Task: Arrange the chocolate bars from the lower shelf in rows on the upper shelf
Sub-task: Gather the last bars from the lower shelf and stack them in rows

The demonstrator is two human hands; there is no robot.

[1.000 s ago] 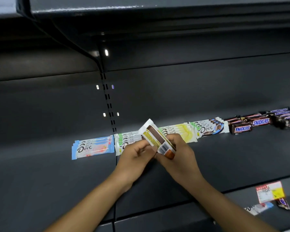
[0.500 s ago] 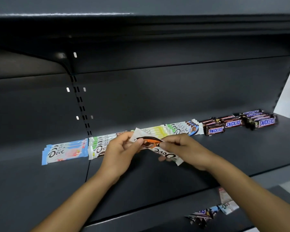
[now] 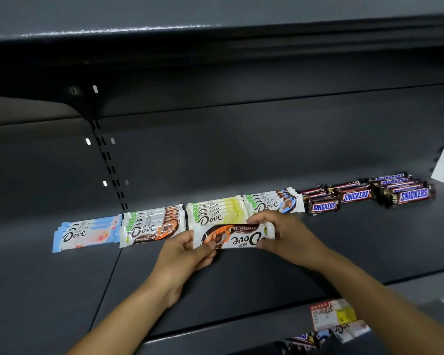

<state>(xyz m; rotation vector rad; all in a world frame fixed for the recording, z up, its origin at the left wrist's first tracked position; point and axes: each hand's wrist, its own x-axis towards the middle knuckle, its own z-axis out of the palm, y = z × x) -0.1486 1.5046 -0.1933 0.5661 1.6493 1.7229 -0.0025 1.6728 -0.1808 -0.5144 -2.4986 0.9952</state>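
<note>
Since half a second ago the chocolate bar [image 3: 232, 237] is leveled out from its tilt, logo upside down now. It's held just in front of the yellow stack [image 3: 215, 211] on the upper shelf [image 3: 241, 290]. Each end is pinched, left hand [image 3: 187, 254] and right hand [image 3: 285, 234], fingers clamped on the wrapper.

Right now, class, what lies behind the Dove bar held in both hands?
A stack of yellow Dove bars lies on the upper shelf. The held Dove bar hides the stack's front edge.
</note>
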